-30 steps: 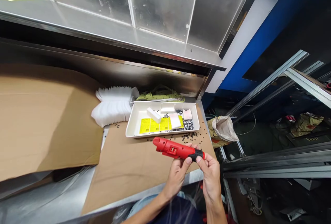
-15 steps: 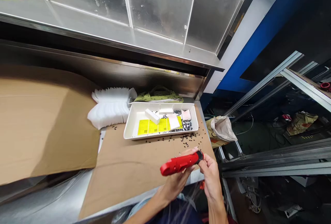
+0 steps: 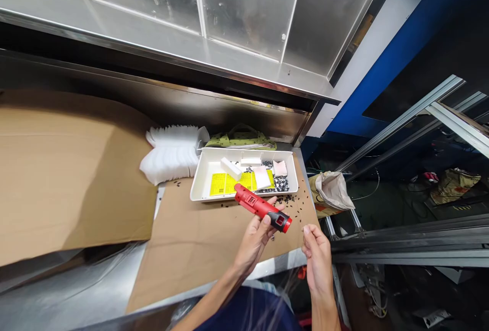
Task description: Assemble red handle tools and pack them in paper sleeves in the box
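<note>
A red and black plastic tool housing (image 3: 256,202) is held by its black end in my left hand (image 3: 255,239). It points up and to the left, its far end overlapping the front wall of the white tray (image 3: 199,188). Just right of the housing, apart from it, my right hand (image 3: 318,254) is closed with thumb and index finger pinched; whatever may be between the tips is too small to name. The tray holds yellow label sheets (image 3: 218,185), white foam blocks (image 3: 231,169) and many small dark pieces (image 3: 281,184).
Loose black bits (image 3: 291,203) are scattered over the cardboard mat (image 3: 183,249) in front of the tray. White foam sheets (image 3: 171,155) are stacked left of it, beside a large cardboard piece (image 3: 72,178). An open paper bag (image 3: 330,193) stands off the table's right edge.
My left hand has turned the red housing, so its face with black openings shows and its free end points toward the tray. My right hand has come away from it to the right.
</note>
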{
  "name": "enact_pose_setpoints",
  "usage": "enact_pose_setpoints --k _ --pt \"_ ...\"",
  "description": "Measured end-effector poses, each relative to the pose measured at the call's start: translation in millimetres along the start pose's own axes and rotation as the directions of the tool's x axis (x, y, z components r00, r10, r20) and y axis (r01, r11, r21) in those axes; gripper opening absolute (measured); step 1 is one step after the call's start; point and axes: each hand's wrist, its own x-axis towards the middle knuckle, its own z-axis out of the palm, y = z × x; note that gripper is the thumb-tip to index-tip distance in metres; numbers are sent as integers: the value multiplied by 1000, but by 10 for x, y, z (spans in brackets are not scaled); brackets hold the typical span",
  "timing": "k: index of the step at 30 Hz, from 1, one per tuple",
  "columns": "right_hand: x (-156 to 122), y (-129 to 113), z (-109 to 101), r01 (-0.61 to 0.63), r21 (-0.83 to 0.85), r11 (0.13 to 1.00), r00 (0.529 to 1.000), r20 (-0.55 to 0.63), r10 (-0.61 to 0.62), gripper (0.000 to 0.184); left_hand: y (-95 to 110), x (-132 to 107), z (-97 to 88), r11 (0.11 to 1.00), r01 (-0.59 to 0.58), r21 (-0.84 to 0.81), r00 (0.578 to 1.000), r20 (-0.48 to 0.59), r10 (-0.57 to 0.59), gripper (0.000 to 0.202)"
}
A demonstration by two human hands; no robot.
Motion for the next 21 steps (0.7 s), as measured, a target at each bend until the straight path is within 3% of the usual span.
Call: enact_pose_setpoints --k 4,8,12,15,18,21 --pt "414 275 24 93 -307 947 996 37 -86 55 244 15 -67 993 -85 85 993 -68 91 77" --pt "765 485 108 119 -508 853 990 123 -65 43 558 -17 -196 983 -158 93 970 -170 172 85" --pt "722 685 262 178 -714 677 972 234 -10 19 784 -57 -297 990 -137 -35 965 -228 126 73" --pt "579 845 428 248 -777 578 946 324 30 19 859 -83 -295 998 -62 -21 973 -224 56 69" --pt "533 955 531 279 -782 558 935 354 29 15 845 -97 -252 999 -9 51 976 -215 20 63" --pt "564 945 470 269 -745 610 944 328 -16 8 762 -96 -208 997 83 1 982 -173 -81 48"
